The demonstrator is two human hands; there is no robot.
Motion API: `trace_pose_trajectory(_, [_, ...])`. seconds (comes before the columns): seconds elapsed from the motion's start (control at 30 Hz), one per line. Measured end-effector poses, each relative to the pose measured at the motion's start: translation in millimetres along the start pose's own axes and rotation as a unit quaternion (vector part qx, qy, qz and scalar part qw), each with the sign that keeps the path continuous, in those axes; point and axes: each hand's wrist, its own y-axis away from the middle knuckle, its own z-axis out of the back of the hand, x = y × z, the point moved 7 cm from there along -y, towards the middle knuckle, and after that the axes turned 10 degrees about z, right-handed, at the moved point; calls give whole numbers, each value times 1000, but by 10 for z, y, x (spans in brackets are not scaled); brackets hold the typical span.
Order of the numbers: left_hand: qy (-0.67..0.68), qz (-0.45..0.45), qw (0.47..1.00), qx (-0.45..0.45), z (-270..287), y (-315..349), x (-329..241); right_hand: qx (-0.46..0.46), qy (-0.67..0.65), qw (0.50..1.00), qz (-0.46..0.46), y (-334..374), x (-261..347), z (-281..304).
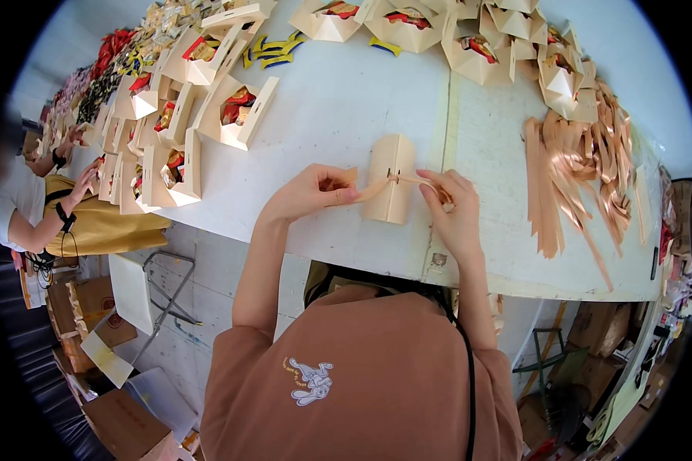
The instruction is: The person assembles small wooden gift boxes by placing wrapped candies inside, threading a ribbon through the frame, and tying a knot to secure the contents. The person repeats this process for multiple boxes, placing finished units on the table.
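Observation:
A cream folded paper gift box [388, 207] lies on the white table in front of me, its ridge running away from me. A peach satin ribbon [374, 190] passes through the dark slots at the ridge and crosses there. My left hand [315, 189] pinches the ribbon's left part between thumb and fingers, beside the box. On the other side, my right hand [452, 206] has its fingers closed on the ribbon's right end. Both stretches of ribbon are drawn out sideways above the box.
Open cream boxes [234, 115] holding red packets stand at left and along the far side. Yellow packets [273, 50] lie near them. Loose peach ribbons [550, 184] hang across the right of the table [323, 115]. A co-worker's hands [84, 180] are at far left, near a folding chair [133, 292].

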Motion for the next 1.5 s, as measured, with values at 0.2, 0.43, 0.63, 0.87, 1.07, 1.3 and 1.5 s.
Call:
trace_pose_trajectory(0.2, [86,-162,983,-8,-134,-3,-268,20,-79,997,-5,-97,142,118])
trace_pose_trajectory(0.43, [88,-89,992,-10,-312,-164,-433,54,-116,992,9,-266,44,245])
trace_pose_trajectory(0.63, [48,-228,964,-127,-323,-150,-480,-18,-157,987,-28,-662,-219,251])
trace_pose_trajectory(0.87, [17,-231,936,-264,-402,-106,-493,-23,-76,995,55,-678,547,-35])
trace_pose_trajectory(1.07, [190,-236,928,-218,-459,-192,-352,-91,-214,969,89,39,465,7])
trace_pose_trajectory(1.3, [209,-168,952,-146,-560,-172,-326,-68,-598,780,-169,293,251,-20])
trace_pose_trajectory(1.5, [59,-193,954,-224,-684,-33,-374,-6,-593,748,-298,463,-133,-290])
